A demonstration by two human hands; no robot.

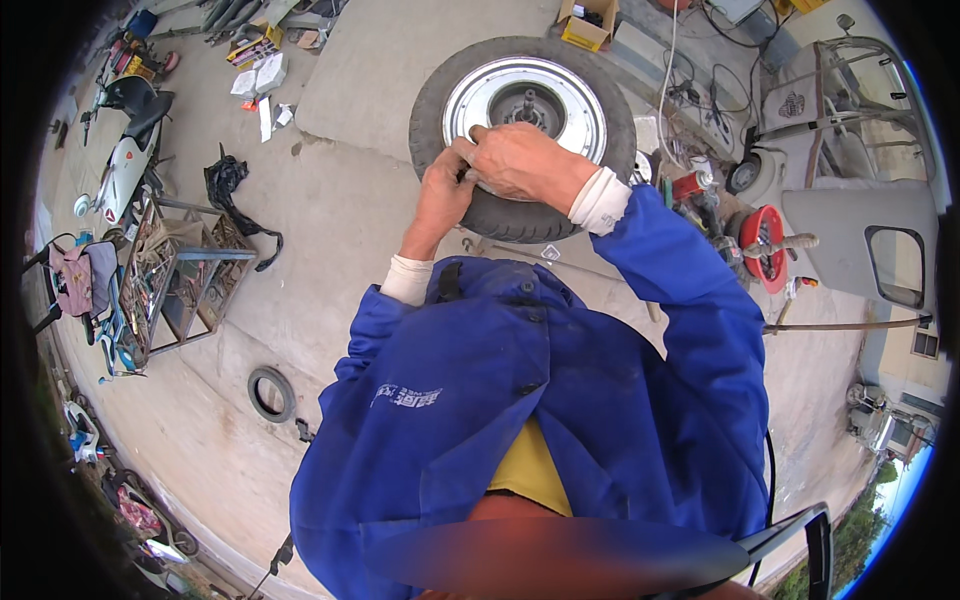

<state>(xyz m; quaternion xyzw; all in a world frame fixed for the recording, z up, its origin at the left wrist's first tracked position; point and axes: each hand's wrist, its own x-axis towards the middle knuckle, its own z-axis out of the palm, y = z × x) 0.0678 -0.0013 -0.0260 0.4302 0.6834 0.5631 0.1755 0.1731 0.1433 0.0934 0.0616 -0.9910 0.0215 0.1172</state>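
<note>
A wheel lies flat on the concrete in front of me, with a black tyre around a shiny silver rim. An axle stub stands up from its hub. Both my hands meet over the near left part of the rim, by the tyre's inner edge. My left hand has its fingers bent and pressed together close to the right hand. Curled over from the right, my right hand has its fingertips against the left one's. Whatever lies between the fingers is hidden or too small to make out.
A metal tool rack and a scooter stand at the left. On the right are a red basin and a vehicle with an open door. A yellow box sits beyond the wheel. A small tyre lies at lower left.
</note>
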